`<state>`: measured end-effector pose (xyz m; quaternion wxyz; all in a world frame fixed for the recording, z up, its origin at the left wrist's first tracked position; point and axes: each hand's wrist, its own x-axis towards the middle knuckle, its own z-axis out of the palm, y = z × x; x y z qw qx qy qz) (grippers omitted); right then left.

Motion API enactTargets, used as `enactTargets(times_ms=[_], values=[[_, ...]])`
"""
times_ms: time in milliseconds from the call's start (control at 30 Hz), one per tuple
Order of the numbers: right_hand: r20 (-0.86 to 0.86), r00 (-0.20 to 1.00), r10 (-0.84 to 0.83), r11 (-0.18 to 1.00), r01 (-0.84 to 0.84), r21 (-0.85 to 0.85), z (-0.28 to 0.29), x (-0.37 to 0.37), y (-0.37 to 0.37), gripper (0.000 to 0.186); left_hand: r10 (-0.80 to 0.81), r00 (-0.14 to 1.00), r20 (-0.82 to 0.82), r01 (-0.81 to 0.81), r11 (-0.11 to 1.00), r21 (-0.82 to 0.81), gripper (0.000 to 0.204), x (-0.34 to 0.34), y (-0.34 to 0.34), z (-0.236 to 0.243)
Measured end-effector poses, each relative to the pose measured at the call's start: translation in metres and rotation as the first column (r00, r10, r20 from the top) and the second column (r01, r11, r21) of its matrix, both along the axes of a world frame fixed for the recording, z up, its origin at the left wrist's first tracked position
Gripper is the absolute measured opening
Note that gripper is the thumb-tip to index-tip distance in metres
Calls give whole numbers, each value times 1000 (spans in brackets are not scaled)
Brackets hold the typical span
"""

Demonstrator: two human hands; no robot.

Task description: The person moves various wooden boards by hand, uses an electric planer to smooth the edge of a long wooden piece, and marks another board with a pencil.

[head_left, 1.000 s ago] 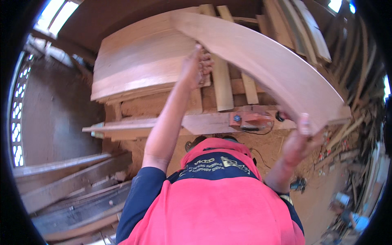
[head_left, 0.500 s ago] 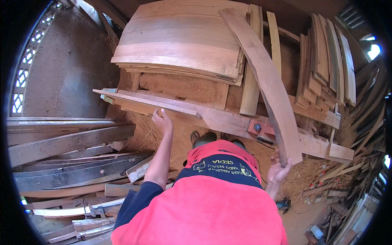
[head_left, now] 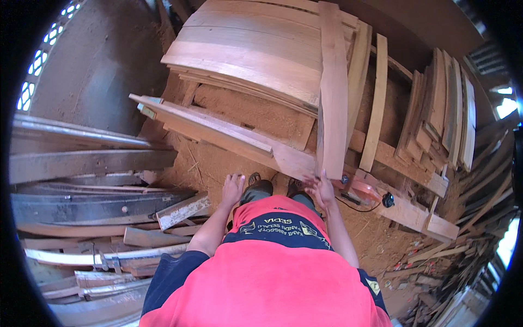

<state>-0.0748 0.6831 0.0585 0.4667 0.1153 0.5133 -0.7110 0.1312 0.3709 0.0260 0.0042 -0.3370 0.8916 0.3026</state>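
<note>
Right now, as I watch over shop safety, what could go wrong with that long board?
Only the right hand is at the near end of the board; the left hand is free, so the board could twist or slip.
If it drops, it might hit a foot standing close by.
That end is also close to the red power tool, so a swing might knock it.

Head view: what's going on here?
A person's right hand holds the near end of a long plank, which extends over the right side of a board stack. The left hand is open and empty. A red tool sits on the beam, right of the plank's near end.
</note>
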Motion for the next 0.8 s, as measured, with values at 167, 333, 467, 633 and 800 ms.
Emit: enactTargets(times_ms=[167,333,467,633,800], values=[[-36,998,59,996,-56,76,-4,-23,-55,63,260,956,-138,-244,962,118,42,40,-8,0],[-634,482,605,795,-408,448,-14,-24,-98,58,524,851,-39,-518,849,104,45,126,5,-22],[-841,180,510,859,-157,487,6,-21,-168,58,754,656,-1,-752,655,78,50,207,69,-46],[-910,-127,394,888,-200,413,-14,-51,-191,36,834,548,60,-834,540,112,53,238,155,-54],[-983,-147,108,935,-320,150,138,-34,-221,21,917,355,181,-899,282,334,58,218,234,-68]])
